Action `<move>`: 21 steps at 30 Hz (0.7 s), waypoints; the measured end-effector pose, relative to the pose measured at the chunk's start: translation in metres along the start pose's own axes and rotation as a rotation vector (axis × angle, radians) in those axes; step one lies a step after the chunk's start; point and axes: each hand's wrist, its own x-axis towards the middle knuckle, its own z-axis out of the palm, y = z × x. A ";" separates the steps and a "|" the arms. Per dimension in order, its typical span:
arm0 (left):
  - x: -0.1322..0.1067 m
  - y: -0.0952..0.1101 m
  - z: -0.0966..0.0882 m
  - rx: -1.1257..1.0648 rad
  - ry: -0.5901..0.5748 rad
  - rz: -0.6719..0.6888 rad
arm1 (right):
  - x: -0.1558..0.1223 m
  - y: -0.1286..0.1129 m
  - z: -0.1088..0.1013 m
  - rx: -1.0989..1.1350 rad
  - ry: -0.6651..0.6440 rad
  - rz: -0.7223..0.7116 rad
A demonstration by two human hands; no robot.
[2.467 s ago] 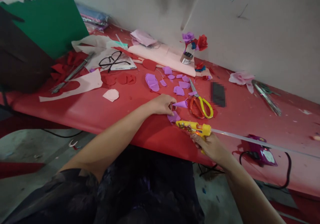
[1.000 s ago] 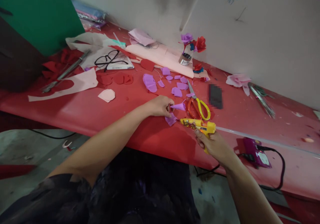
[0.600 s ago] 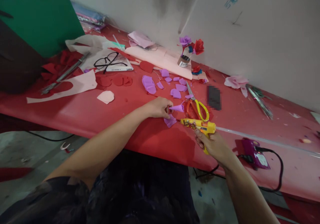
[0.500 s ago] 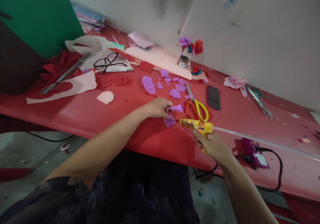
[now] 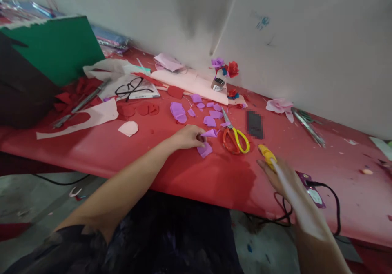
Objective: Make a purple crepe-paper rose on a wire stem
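Note:
My left hand [image 5: 188,137], low over the front of the table, pinches a rolled purple paper petal [image 5: 210,133] between closed fingers. Just below its fingertips is a flat purple paper petal [image 5: 204,149]; whether the fingers also grip it is hidden. My right hand [image 5: 280,178], blurred, is around a yellow hot glue gun [image 5: 268,156] at the right, its grip mostly covered. A pale glue stick [image 5: 295,198] runs back from the gun over my forearm. Between the hands lie scissors [image 5: 235,139] with one red and one yellow handle. Loose purple petals [image 5: 210,121] lie behind.
A dark pixelated rectangle [image 5: 255,124] lies right of the scissors. Paper flowers [image 5: 225,66] stand in a tape roll [image 5: 218,85] near the wall. Eyeglasses [image 5: 133,88] and paper scraps [image 5: 78,116] are left. A purple box [image 5: 312,190] with black cables sits right.
My right hand has carried the glue gun rightward, away from the petals and scissors, turning its nozzle toward the wall. My left hand keeps its pinch on the rolled petal. The view has shifted slightly.

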 end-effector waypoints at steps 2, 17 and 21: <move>0.000 -0.001 -0.001 -0.046 0.060 -0.011 | 0.011 0.009 0.000 -0.226 0.011 0.100; 0.015 0.036 -0.004 -0.003 0.180 0.126 | 0.043 -0.156 -0.014 0.327 -0.231 -0.407; 0.017 0.031 -0.001 -0.130 0.182 0.097 | 0.056 -0.149 -0.002 0.456 -0.262 -0.415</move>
